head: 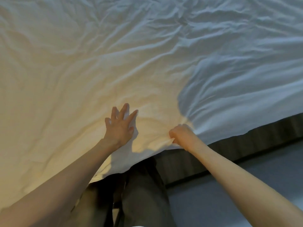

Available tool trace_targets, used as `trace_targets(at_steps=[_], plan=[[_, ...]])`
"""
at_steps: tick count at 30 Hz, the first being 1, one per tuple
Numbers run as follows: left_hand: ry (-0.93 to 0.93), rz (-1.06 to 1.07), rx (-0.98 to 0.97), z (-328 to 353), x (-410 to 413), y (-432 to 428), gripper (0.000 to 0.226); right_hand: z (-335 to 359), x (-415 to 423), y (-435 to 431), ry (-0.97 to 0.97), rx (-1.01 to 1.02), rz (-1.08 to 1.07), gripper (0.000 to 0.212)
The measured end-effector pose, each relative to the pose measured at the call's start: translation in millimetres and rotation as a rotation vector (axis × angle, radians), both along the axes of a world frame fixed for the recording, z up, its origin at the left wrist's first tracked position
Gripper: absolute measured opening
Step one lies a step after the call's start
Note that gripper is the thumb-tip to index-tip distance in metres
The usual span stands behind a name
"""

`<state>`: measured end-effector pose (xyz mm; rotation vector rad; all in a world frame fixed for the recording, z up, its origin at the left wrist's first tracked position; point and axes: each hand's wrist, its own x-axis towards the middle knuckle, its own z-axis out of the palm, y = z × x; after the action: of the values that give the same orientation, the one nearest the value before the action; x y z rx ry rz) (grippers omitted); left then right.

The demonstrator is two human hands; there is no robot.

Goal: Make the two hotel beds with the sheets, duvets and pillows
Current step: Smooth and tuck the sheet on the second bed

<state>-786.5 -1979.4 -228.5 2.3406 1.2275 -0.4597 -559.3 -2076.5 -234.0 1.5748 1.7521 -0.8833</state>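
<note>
1. Along the near edge of the bed, in the head view, my right hand (181, 134) is curled into a fist, pinching a bunch of the white, creased cotton sheet (147, 63) right at its hem. Folds fan out from that fist toward the far right.
2. My left hand (120, 125) lies just left of it and slightly farther in, fingers spread wide over the cloth. I cannot tell whether the palm bears down or only skims.
3. From both hands the sheet stretches away to the far side, filling nearly the whole view. Its near hem runs from near left to far right, along the dark ribbed bed base (246, 141).
4. My right hand is the one on the hem, so I judge any pull toward me falls to it, while the left smooths.
5. Below the hem stand my legs in dark trousers (144, 194), with the grey floor (246, 185) on the right.
</note>
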Motion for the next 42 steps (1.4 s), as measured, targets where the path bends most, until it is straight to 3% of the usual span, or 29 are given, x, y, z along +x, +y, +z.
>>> trace_targets(at_steps=[5, 7, 10, 13, 16, 20, 26, 31, 37, 42], plan=[[-0.197, 0.172, 0.085, 13.3, 18.6, -4.2, 0.053, 33.7, 17.6, -25.1, 0.145, 0.018, -0.16, 0.025], [-0.084, 0.201, -0.041, 5.1, 20.8, -10.2, 0.056, 25.1, 12.6, -30.7, 0.069, -0.022, -0.148, 0.03], [0.248, 0.142, -0.279, -19.8, 5.0, -25.0, 0.065, -3.7, -1.0, -31.7, 0.056, -0.095, -0.171, 0.026], [0.301, 0.061, -0.35, -27.3, -15.9, -26.7, 0.071, -7.0, -8.7, -33.5, 0.091, -0.08, -0.229, 0.033], [0.299, 0.075, -0.386, -6.4, -22.9, -9.0, 0.057, 15.5, -6.8, -21.1, 0.13, 0.028, -0.312, 0.031], [0.181, 0.311, -0.306, 31.8, -53.6, 24.9, 0.052, 46.3, -13.1, 23.9, 0.233, 0.207, -0.402, 0.029], [0.009, 0.548, -0.034, 87.1, -127.7, 77.2, 0.051, 72.4, -68.8, 113.5, 0.308, 0.456, -0.298, 0.05], [-0.148, 0.717, 0.18, 113.8, -212.4, 128.2, 0.05, 94.0, -142.8, 181.5, 0.36, 0.521, -0.246, 0.06], [-0.167, 0.764, 0.198, 116.5, -308.7, 195.7, 0.051, 101.6, -231.1, 257.7, 0.341, 0.46, -0.26, 0.067], [-0.23, 0.868, 0.084, 84.5, -363.7, 255.3, 0.052, 89.2, -284.0, 309.9, 0.304, 0.417, -0.341, 0.068]])
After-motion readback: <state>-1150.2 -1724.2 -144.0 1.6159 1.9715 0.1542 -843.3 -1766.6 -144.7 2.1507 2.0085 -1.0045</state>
